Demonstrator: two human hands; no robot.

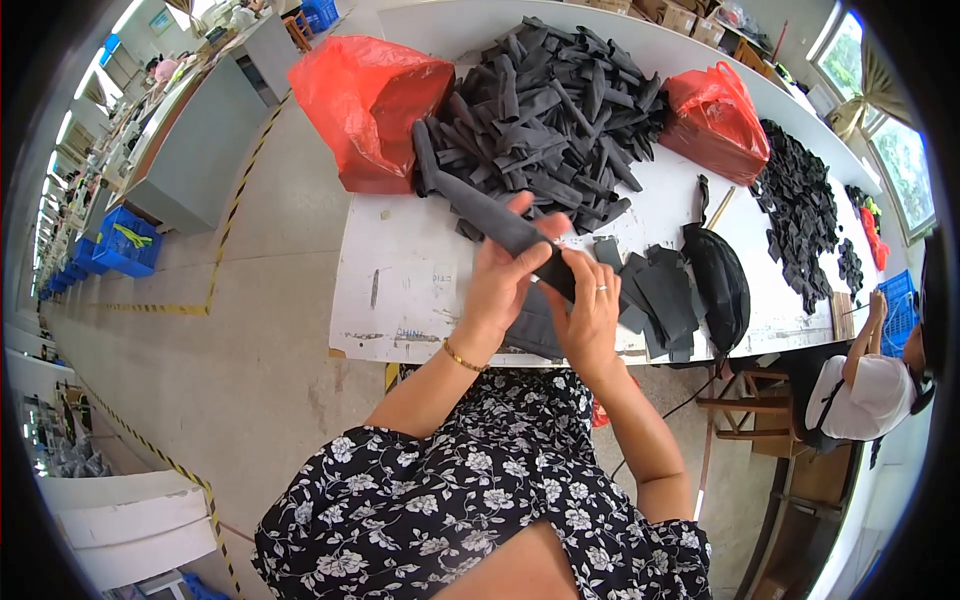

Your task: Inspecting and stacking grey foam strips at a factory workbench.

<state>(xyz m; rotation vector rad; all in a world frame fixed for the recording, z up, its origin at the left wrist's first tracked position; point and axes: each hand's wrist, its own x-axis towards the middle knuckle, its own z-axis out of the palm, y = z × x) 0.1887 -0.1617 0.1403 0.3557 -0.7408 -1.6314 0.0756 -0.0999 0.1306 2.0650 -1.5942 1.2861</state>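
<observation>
A long dark grey fabric strip [482,208], apparently folded or rolled, slants between my two hands above the table. My left hand [500,275] grips it from beneath with the thumb on top, and its other fingertips show past the strip. Closed on the near end is my right hand [592,305], its thumb and fingers pinching the fabric. The far end reaches a big heap of similar dark grey rolled pieces [545,125]. Flat dark grey fabric pieces [665,300] lie beside my right hand, and another flat piece [535,325] lies partly hidden under my hands.
An open red plastic bag [365,115] stands left of the heap, another red bag [715,120] right of it. A black pouch [718,290] and small black pieces [800,210] lie on the white table [375,300]. A co-worker [860,395] sits at the right.
</observation>
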